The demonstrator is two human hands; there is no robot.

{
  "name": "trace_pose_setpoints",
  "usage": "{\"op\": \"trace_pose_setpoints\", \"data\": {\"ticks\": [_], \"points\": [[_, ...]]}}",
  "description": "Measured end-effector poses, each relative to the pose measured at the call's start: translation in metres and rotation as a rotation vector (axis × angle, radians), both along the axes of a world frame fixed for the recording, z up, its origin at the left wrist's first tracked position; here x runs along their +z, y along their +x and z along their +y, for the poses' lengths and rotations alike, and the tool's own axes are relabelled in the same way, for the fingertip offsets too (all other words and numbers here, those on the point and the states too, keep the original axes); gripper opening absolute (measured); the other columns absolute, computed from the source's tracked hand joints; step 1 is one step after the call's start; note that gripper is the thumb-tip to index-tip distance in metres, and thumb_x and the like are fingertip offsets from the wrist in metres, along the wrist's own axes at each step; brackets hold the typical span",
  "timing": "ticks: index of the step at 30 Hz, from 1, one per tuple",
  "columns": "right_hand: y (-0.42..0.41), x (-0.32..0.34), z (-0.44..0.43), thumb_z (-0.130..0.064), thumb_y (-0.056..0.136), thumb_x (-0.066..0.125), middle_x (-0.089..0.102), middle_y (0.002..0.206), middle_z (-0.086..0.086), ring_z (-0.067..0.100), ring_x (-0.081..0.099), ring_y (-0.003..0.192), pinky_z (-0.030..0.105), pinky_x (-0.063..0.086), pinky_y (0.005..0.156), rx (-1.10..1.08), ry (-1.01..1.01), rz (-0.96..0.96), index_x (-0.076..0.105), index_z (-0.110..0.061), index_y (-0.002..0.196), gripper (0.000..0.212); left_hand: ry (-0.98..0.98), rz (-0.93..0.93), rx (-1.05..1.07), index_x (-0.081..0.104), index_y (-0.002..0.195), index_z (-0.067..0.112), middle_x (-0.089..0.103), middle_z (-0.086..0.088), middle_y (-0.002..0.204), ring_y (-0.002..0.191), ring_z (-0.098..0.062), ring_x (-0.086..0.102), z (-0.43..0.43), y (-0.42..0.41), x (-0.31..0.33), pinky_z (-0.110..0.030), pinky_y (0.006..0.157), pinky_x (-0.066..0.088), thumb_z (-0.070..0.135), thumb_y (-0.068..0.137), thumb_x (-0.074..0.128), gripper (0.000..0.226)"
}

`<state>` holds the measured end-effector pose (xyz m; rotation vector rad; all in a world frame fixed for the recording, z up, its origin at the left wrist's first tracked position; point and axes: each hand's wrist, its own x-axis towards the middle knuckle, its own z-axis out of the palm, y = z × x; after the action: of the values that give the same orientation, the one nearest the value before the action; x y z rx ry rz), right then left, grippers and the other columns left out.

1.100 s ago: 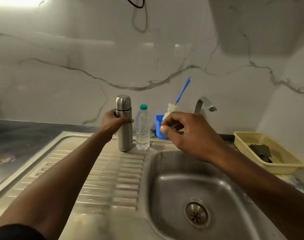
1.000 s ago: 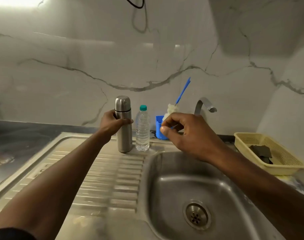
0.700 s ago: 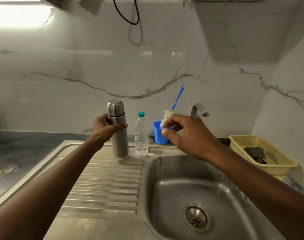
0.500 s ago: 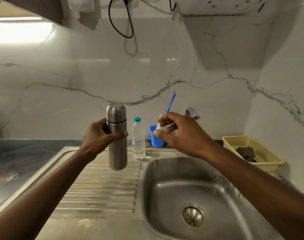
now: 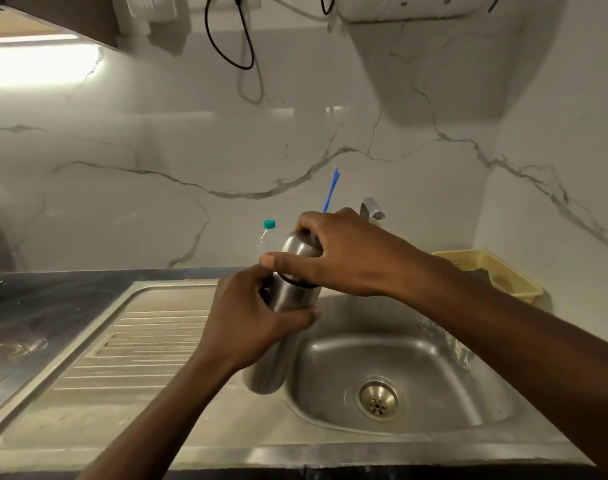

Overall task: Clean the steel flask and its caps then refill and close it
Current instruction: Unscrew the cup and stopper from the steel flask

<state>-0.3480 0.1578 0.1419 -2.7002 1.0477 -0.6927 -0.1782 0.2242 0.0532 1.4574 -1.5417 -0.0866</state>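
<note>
Steel flask [image 5: 290, 299] is held up over the L rim of the sink bowl [image 5: 416, 358], tilted, top end leaning toward the back wall. Its cap [image 5: 295, 251] is on, so the contents can't be seen. L hand [image 5: 254, 320] wraps the flask body, fingers curled round it, thumb lying across the front. R hand [image 5: 344, 258] reaches in from above the bowl & clamps the cap, fingers curled over the top, thumb pressed on the near side. Flask base hangs right at the bowl's L rim, prob. just clear of it, but contact can't be told.

Behind the bowl's back-L corner stands a clear plastic water bottle [image 5: 266, 237] w/ a teal top. Only the neck & shoulder show past the flask, so the fill level isn't readable. Right of the bowl, by the side wall, sits a yellow plastic basket [image 5: 503, 275] w/ something dark [image 5: 482, 271] in it, partly cut off by the R forearm. A blue handle [image 5: 331, 190] sticks up behind the bowl; whatever holds it is hidden by the R hand. Tap [image 5: 372, 207] is at the bowl's back edge, only the spout end visible.

Bowl floor has a round drain strainer [image 5: 378, 400]. Left of the bowl is a ribbed stainless drainboard [image 5: 150, 341], then a dark counter [image 5: 35, 306]. Behind the bowl is a white marble-look wall [image 5: 157, 209] w/ grey veins. A black cable [image 5: 226, 46] loops down high above the bowl.
</note>
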Motion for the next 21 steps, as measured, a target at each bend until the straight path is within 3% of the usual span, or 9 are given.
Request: {"op": "trace_pose_setpoints", "data": {"ticks": [3, 9, 13, 18, 21], "points": [[-0.001, -0.001, 0.005, -0.082, 0.086, 0.055, 0.055, 0.074, -0.009, 0.007, 0.051, 0.066, 0.023, 0.029, 0.056, -0.021, -0.141, 0.064, 0.049, -0.026, 0.075, 0.057, 0.014, -0.032, 0.007, 0.073, 0.093, 0.035, 0.069, 0.015, 0.071, 0.064, -0.005, 0.066, 0.003, -0.005, -0.004, -0.015, 0.055, 0.046, 0.046, 0.059, 0.096, 0.042], [-0.008, 0.002, -0.003, -0.071, 0.086, 0.067, 0.047, 0.063, -0.008, 0.009, 0.042, 0.055, 0.021, 0.027, 0.056, 0.109, -0.119, 0.046, 0.042, -0.023, 0.064, 0.058, 0.036, -0.027, -0.064, 0.075, 0.095, 0.039, 0.07, 0.009, 0.071, 0.061, -0.01, 0.061, 0.007, -0.002, -0.002, -0.021, 0.054, 0.046, 0.044, 0.062, 0.098, 0.04], [-0.013, -0.003, -0.011, -0.066, 0.085, 0.072, 0.044, 0.06, -0.009, 0.003, 0.044, 0.056, 0.015, 0.035, 0.057, 0.204, -0.05, 0.055, 0.046, -0.025, 0.067, 0.052, 0.092, -0.054, -0.103, 0.076, 0.098, 0.037, 0.074, 0.007, 0.08, 0.067, -0.014, 0.067, 0.008, 0.007, -0.002, -0.041, 0.062, 0.057, 0.049, 0.063, 0.095, 0.041], [-0.016, -0.006, -0.014, -0.056, 0.085, 0.079, 0.044, 0.06, -0.008, 0.009, 0.044, 0.056, 0.02, 0.033, 0.057, 0.364, -0.02, 0.049, 0.053, -0.023, 0.071, 0.045, 0.174, -0.068, -0.133, 0.078, 0.099, 0.032, 0.077, 0.006, 0.084, 0.072, -0.017, 0.071, 0.011, 0.017, -0.003, -0.048, 0.068, 0.059, 0.056, 0.06, 0.092, 0.048], [-0.019, 0.002, -0.016, -0.052, 0.084, 0.082, 0.056, 0.073, -0.007, 0.012, 0.056, 0.067, 0.028, 0.045, 0.063, 0.468, 0.028, 0.145, 0.068, -0.021, 0.105, 0.04, 0.234, -0.036, -0.191, 0.079, 0.102, 0.032, 0.079, 0.006, 0.088, 0.078, -0.018, 0.074, 0.016, 0.021, -0.004, -0.05, 0.073, 0.06, 0.047, 0.062, 0.096, 0.046]]}}
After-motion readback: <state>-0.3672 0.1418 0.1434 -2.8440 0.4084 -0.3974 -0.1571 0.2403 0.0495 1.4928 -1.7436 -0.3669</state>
